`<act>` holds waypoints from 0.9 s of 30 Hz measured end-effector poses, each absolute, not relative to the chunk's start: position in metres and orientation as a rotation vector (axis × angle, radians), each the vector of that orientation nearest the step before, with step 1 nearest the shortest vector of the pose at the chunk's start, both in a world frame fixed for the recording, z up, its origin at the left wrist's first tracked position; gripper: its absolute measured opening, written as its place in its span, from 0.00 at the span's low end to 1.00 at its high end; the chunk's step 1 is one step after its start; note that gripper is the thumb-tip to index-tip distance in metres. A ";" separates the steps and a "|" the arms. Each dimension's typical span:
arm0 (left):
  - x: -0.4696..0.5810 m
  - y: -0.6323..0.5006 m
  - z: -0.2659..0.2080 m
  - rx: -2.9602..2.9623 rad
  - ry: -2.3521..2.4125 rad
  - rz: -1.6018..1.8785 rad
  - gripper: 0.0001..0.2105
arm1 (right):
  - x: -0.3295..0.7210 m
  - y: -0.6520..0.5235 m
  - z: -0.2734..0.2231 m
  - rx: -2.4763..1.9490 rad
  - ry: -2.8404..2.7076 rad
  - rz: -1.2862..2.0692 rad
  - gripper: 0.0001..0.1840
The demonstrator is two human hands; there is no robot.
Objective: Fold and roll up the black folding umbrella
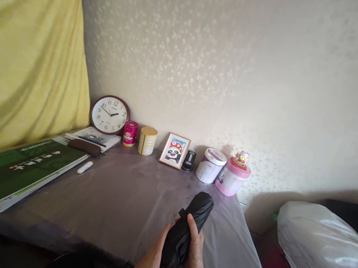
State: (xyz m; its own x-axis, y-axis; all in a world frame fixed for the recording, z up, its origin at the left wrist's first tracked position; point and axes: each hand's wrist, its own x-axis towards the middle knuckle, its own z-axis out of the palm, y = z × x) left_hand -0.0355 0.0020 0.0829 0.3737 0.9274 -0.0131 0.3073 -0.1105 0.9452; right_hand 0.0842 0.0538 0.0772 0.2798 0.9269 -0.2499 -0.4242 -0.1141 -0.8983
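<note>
A folded black umbrella (179, 238) is held between my two hands above the front part of the table, its wider end tilted up and away to the right. My left hand (153, 266) grips it low on the left side, with the thumb across the near end. Higher up, my right hand (195, 250) wraps round the right side, its thumb lying along the dark fabric. A short strap tab (182, 212) sticks out on the left of the umbrella. The fingers behind it are mostly hidden.
Along the wall stand a clock (110, 115), a pink tin (130, 133), a yellow-lidded can (147, 141), a panda picture frame (175, 151) and two tubs (211, 166). A green book (6, 170) and brown case (84, 146) lie left. A plastic-wrapped bundle (323, 252) sits right.
</note>
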 end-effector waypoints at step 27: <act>-0.039 0.006 0.071 2.172 1.813 0.303 0.34 | 0.114 0.062 0.045 -1.210 -1.472 0.657 0.10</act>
